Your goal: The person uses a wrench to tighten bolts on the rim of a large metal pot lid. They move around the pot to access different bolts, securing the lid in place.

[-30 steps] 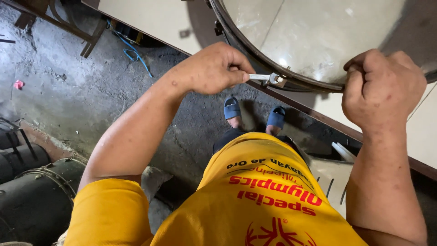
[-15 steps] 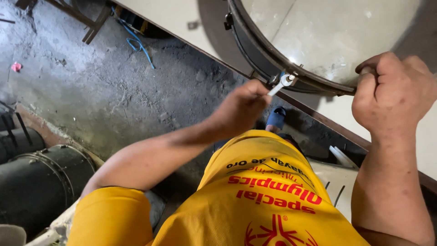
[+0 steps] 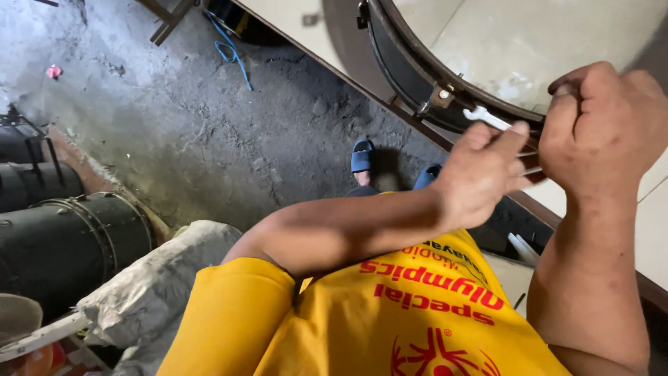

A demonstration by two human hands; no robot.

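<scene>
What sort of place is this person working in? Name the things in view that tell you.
Probably a drum-making or repair workshop: a drum with a metal hoop lies on the table, dark drum shells stand on the rough concrete floor, and the left hand holds a small wrench.

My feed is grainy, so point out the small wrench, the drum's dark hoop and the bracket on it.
small wrench (image 3: 485, 118): head view, on its pale open-ended head.
dark hoop (image 3: 396, 59): head view, on the outer band at the drum's left side.
bracket (image 3: 442, 95): head view, on the lug with the bolt head.
</scene>
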